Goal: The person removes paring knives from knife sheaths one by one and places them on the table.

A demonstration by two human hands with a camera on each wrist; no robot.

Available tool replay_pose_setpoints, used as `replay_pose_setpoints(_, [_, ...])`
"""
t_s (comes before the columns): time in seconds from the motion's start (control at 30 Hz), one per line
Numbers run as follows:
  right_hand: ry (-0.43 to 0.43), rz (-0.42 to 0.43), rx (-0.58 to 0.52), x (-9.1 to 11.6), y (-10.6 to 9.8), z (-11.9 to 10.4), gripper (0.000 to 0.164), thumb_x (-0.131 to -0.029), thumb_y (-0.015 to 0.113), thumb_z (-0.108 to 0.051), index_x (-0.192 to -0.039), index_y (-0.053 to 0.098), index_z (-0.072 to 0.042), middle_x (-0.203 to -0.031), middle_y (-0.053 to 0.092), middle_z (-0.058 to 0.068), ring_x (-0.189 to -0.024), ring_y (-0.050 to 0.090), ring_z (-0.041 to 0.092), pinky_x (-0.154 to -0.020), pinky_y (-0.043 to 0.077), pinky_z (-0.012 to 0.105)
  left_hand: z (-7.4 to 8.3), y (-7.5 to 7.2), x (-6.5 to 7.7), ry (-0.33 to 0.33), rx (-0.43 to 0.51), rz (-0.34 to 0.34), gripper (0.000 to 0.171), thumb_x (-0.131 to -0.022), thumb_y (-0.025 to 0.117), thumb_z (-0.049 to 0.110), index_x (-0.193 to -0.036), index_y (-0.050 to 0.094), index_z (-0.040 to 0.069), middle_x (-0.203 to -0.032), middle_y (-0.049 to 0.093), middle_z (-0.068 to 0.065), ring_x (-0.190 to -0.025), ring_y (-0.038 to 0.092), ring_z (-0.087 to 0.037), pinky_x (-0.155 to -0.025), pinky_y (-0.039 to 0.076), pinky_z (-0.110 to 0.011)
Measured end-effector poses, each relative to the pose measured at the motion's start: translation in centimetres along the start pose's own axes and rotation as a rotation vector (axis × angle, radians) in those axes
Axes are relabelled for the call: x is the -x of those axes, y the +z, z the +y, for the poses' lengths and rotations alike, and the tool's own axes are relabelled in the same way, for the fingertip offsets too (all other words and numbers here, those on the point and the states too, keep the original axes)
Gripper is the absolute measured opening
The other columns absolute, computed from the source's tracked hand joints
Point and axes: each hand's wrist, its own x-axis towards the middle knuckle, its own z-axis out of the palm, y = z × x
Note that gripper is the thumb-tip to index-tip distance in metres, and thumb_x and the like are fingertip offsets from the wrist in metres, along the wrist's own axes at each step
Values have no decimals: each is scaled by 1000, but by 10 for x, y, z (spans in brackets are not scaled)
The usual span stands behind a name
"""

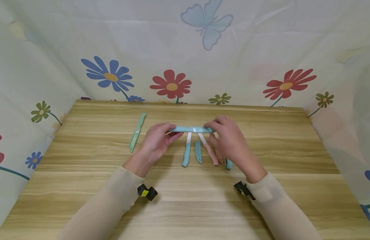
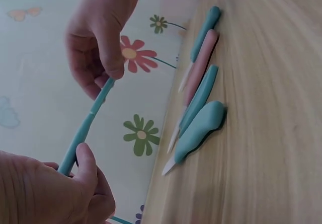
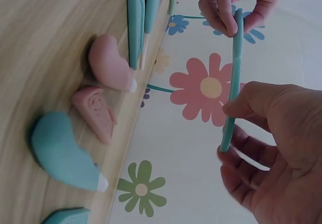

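Above the table, both hands hold a light-blue paring knife (image 1: 185, 129) level between them, its blade in a matching blue sheath (image 1: 204, 130). The left hand (image 1: 156, 140) pinches the handle end between thumb and fingers. At the other end, the right hand (image 1: 230, 138) grips the sheath with thumb and fingertips. A pale strip shows where handle and sheath meet. Below lie a bare blue knife (image 1: 186, 155), a loose blue sheath (image 1: 198, 152), a bare pink knife (image 1: 212, 155) and a pink sheath (image 3: 95, 113). Partly hidden under the right hand is another blue knife (image 3: 65, 151).
A green knife in its sheath (image 1: 137, 133) lies apart on the left of the wooden table (image 1: 185, 206). In the right wrist view, another blue sheath (image 3: 68, 216) shows at the bottom edge. A flower-printed curtain (image 1: 227, 66) stands behind the table and along its sides.
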Motion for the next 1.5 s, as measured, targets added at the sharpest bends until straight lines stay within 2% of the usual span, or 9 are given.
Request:
replay_pose_setpoints(0.13, [-16, 6, -12, 2, 1, 3, 23, -92, 76, -1, -114, 78, -3, -109, 68, 11, -101, 59, 32, -88, 52, 45, -3, -2, -2, -1, -1, 3, 20, -109, 52, 3, -122, 51, -12, -126, 51, -20, -111, 65, -28, -100, 56, -33])
replay_pose_setpoints(0.27, [-33, 0, -11, 3, 3, 4, 21, -93, 77, -2, -114, 76, 0, -111, 68, 12, -103, 59, 32, -90, 52, 44, -5, -5, -2, 1, 5, 14, 28, -109, 52, 2, -130, 47, -15, -126, 50, -19, -111, 65, -28, -101, 55, -33])
replay_pose_setpoints(0.57, [-45, -5, -16, 4, 4, 7, 22, -91, 80, -3, -113, 75, 1, -110, 67, 11, -103, 59, 30, -90, 54, 41, -5, -5, -1, 12, 0, 27, 39, -108, 54, 3, -139, 39, -15, -126, 50, -19, -110, 65, -28, -101, 56, -33])
replay_pose_setpoints(0.83, [-70, 6, 6, 5, 5, 10, 22, -92, 81, -6, -113, 77, -2, -109, 69, 10, -103, 62, 30, -93, 53, 47, -5, -5, 0, 15, 4, 44, 29, -107, 55, 2, -132, 43, -8, -124, 50, -19, -109, 65, -28, -100, 56, -33])
replay_pose_setpoints(1.0, [-77, 6, -2, 5, 7, 9, 22, -92, 81, -6, -114, 77, -2, -109, 70, 10, -103, 62, 30, -93, 53, 48, -5, -9, -2, 28, -18, 54, 29, -108, 56, 4, -131, 44, -6, -124, 52, -19, -113, 66, -29, -98, 57, -34])
replay_pose_setpoints(1.13, [-80, 9, -8, 4, 7, 9, 22, -93, 80, -5, -114, 77, -1, -110, 70, 11, -103, 63, 30, -93, 53, 48, -4, -9, -1, 54, -51, 47, 23, -107, 56, 4, -126, 46, -5, -119, 53, -18, -106, 68, -27, -99, 57, -35])
replay_pose_setpoints(1.23, [-85, 14, -10, 4, 7, 9, 22, -93, 80, -5, -114, 77, -1, -110, 70, 11, -103, 63, 31, -93, 53, 47, -4, -10, -1, 84, -106, 55, 26, -107, 59, 6, -128, 46, -1, -118, 54, -17, -104, 68, -26, -98, 58, -38])
replay_pose_setpoints(1.33, [-88, 20, -8, 4, 7, 8, 22, -92, 81, -5, -114, 77, -1, -110, 70, 11, -103, 62, 31, -93, 53, 47, -2, -11, -1, 144, -223, 72, 38, -105, 64, 10, -136, 45, 0, -123, 55, -16, -107, 66, -28, -100, 57, -40])
replay_pose_setpoints(1.5, [-88, 18, -1, 5, 7, 8, 23, -92, 82, -5, -114, 77, -1, -110, 70, 11, -103, 62, 31, -93, 53, 47, 2, -13, 2, 290, -589, 71, 53, -101, 74, 22, -144, 51, 3, -134, 57, -13, -120, 59, -29, -106, 52, -44])
